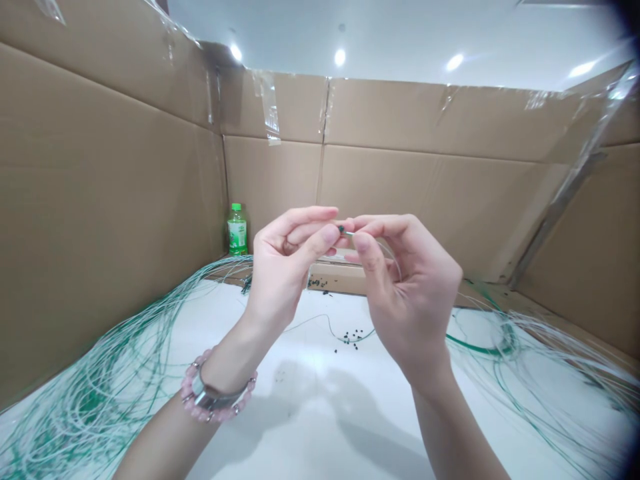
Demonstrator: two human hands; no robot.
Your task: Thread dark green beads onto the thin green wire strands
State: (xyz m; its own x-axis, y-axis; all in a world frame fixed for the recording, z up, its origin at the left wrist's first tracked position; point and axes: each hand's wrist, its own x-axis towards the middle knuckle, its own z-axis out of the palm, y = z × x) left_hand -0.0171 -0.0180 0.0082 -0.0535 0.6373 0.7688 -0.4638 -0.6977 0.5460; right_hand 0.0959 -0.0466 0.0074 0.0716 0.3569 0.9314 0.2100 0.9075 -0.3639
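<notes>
Both hands are raised above a white table, fingertips meeting. My left hand pinches a tiny dark bead between thumb and forefinger. My right hand pinches the end of a thin white wire that touches the bead. The wire curves down behind the right fingers. A pink bead bracelet and a watch sit on my left wrist.
Loose green and white wires lie in heaps at the left and right of the table. Several small dark beads are scattered mid-table. A green bottle stands in the back left corner. Cardboard walls enclose the table.
</notes>
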